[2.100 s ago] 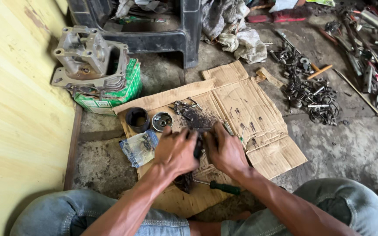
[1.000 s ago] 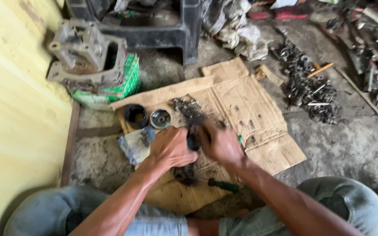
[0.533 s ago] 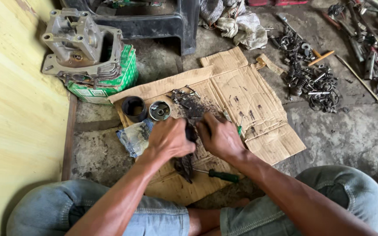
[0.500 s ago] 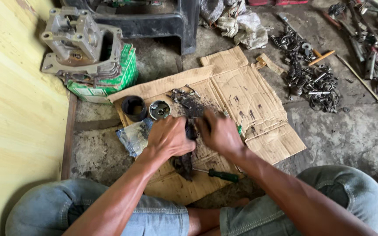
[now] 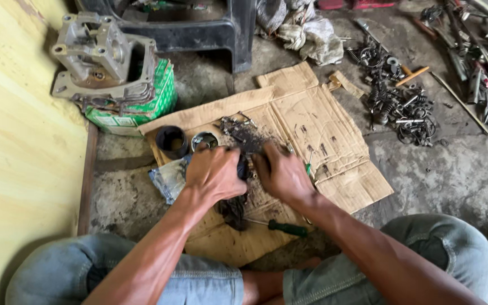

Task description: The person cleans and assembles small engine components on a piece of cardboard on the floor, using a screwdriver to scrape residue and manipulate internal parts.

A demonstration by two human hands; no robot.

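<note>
My left hand (image 5: pixel 214 174) and my right hand (image 5: pixel 280 172) are closed together around a small dark, greasy part (image 5: pixel 243 168) held just above a flattened sheet of cardboard (image 5: pixel 317 130); most of the part is hidden by my fingers. A dirty black rag (image 5: pixel 234 209) hangs below my hands. Just beyond my left hand stand a dark cylindrical sleeve (image 5: pixel 171 141) and a small round metal piece (image 5: pixel 204 140). A green-handled screwdriver (image 5: pixel 284 228) lies on the cardboard near my right forearm.
A grey metal engine casting (image 5: pixel 100 59) rests on a green box (image 5: pixel 148 107) at the back left. A yellow wall (image 5: pixel 18 158) runs along the left. Springs and small metal parts (image 5: pixel 396 96) lie scattered at the right, tools (image 5: pixel 481 62) beyond. A black plastic stool (image 5: pixel 199 28) stands behind.
My hands have stayed together on the dark part with only small shifts of the fingers. The view has tilted slightly down toward my knees.
</note>
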